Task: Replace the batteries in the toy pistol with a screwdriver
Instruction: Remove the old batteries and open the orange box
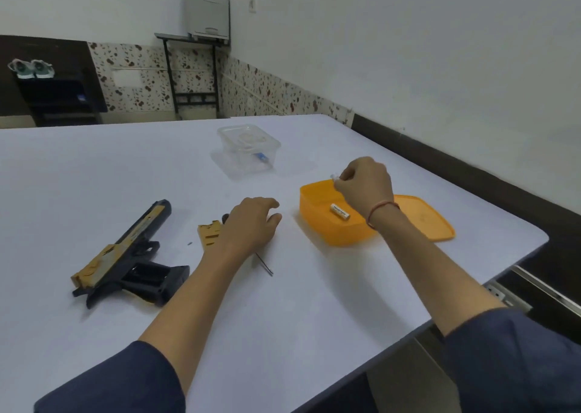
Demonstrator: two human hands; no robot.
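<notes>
The toy pistol (125,255) lies on the counter (94,176) at 8 o'clock. Just right of it, the left hand (248,224) rests over the screwdriver (265,266), fingers loose and spread. At 2 o'clock the right hand (366,184) pinches a small pale thing (335,177), too blurry to name, above the orange box (333,230) with one battery (340,211) inside.

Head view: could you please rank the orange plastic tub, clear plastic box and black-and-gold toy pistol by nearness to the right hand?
1. Orange plastic tub, under the right hand pinching a pale item.
2. Clear plastic box, beyond, leftward.
3. Black-and-gold toy pistol, leftmost.
</notes>
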